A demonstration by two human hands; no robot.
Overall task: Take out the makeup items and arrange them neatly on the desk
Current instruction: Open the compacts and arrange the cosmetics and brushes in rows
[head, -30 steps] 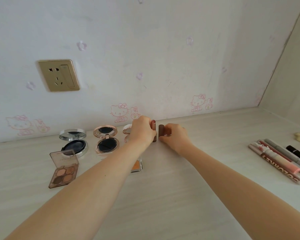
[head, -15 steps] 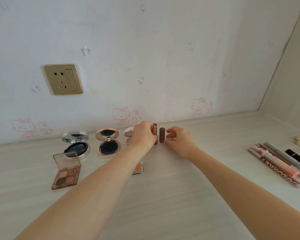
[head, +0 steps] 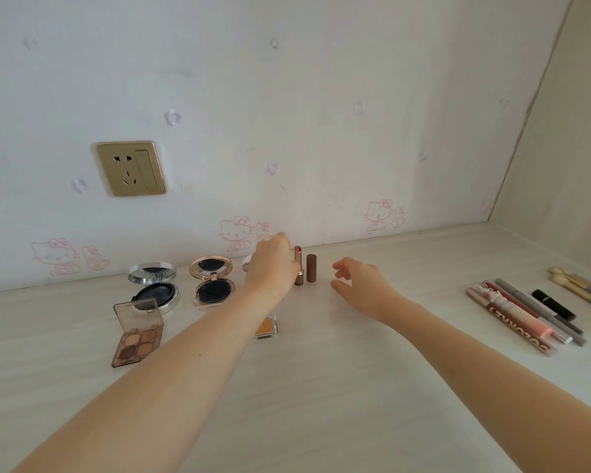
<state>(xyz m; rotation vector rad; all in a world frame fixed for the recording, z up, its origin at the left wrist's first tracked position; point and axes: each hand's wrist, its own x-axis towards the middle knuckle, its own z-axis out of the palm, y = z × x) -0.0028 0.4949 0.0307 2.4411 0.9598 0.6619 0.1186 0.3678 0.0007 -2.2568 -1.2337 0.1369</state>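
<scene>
Two upright pieces, lipstick (head: 298, 268) and brown cap (head: 311, 268), stood side by side on the desk (head: 321, 377). Left hand (head: 272, 268) met the lipstick's nine o'clock side, grip hidden; right hand (head: 362, 288), loosely spread and empty, hovered apart at four o'clock.

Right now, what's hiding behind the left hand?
A pale round edge peeks out beside the left hand; the rest is covered, so I cannot tell what it is.
</scene>
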